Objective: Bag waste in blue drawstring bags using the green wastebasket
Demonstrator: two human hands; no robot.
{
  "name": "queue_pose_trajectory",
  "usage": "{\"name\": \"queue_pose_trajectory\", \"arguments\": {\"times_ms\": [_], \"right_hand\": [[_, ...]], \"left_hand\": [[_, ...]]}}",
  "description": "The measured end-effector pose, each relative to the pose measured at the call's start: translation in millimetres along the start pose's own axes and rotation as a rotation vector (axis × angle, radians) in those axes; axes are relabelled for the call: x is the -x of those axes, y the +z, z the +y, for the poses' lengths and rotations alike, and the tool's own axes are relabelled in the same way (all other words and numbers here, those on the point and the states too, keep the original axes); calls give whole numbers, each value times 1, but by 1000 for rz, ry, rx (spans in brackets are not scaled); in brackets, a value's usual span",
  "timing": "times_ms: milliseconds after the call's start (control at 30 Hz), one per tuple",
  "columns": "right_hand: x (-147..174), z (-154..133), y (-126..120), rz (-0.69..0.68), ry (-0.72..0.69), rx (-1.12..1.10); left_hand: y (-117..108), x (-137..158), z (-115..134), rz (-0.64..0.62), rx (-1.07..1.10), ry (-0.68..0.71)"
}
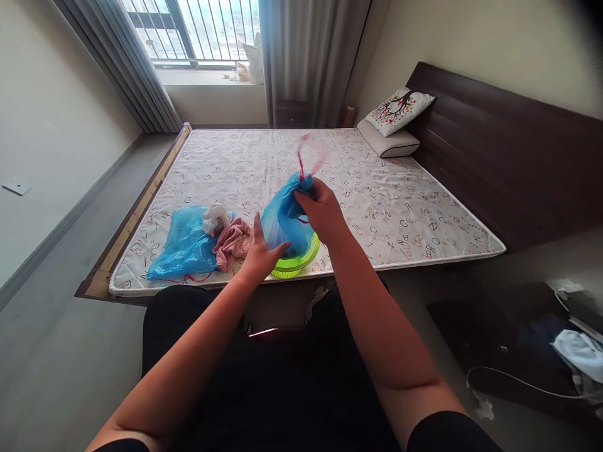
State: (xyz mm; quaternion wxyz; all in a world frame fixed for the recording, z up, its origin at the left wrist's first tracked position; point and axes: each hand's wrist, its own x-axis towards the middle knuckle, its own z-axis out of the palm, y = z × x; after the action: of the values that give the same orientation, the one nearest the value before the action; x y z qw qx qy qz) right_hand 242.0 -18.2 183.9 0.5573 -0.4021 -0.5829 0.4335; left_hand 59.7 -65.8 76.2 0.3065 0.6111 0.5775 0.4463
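Note:
A blue drawstring plastic bag [282, 216] is gathered at its top in my right hand [323, 210], whose fingers are closed round the neck. Its red drawstrings [301, 162] stick up above the grip, partly blurred. The bag's lower part hangs in or over a bright green basket [294, 269] near the mattress edge. My left hand [261, 251] is open beside the bag, thumb and fingers spread; I cannot tell whether it touches the plastic. Left of it lie a pink cloth [233, 243], a crumpled white plastic piece [217, 220] and another blue plastic bag [186, 242], lying flat.
The basket stands on a letter-patterned mattress [386, 213] in a wooden frame [141, 207]. A tree-print pillow [400, 111] lies on a white pillow [389, 141] by the dark headboard [509, 119]. At the right, a dark nightstand [490, 339] carries a cable and white items.

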Motion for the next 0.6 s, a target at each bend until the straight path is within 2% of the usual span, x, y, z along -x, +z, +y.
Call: {"name": "queue_pose_trajectory", "arguments": {"times_ms": [67,133,233,333,433,533,600], "right_hand": [[-11,-13,4,-32,-50,24],[-25,-20,1,-22,-94,85],[-53,-24,-11,12,-137,196],[-88,-28,-15,-45,-141,301],[-126,-33,3,-92,-97,396],[-169,-37,36,-94,-37,505],[-205,-38,55,-36,-31,595]], "left_hand": [[1,-4,-3,25,55,-13],[-6,-11,-14,101,111,17],[-27,-22,-43,255,156,40],[-47,-28,-77,307,180,-52],[-46,-20,-102,202,164,-256],[-21,-1,-112,-50,248,-509],[0,11,-112,-139,303,-595]]}}
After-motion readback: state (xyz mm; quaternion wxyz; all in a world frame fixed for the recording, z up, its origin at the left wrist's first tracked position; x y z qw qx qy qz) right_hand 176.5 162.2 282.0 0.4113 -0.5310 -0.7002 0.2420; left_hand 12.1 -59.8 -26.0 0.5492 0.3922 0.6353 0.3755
